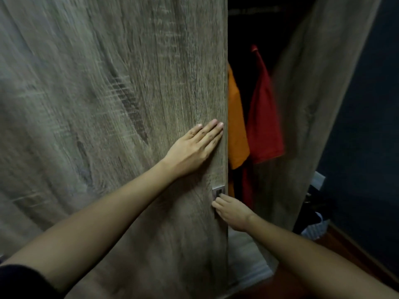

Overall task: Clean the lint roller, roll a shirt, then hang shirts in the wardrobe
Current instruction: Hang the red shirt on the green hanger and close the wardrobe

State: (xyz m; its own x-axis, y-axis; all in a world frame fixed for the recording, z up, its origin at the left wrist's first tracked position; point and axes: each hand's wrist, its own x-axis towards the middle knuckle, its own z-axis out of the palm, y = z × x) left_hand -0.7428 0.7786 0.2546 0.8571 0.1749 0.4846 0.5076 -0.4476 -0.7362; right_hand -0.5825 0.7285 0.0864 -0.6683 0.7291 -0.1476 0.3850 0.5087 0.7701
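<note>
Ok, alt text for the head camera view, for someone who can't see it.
A person's left hand presses flat on a wood-grain wardrobe door near its edge, while the right hand curls its fingers on the small metal handle. Through the gap hang an orange shirt and a red shirt.

The left forearm, bare below a dark sleeve, enters from 8 o'clock and reaches toward 2 o'clock. The left grip lies flat, fingers straight and together. The right forearm comes in from 4 o'clock. The right grip, at 5 o'clock of the left one, curls its fingers onto a metal handle.
</note>
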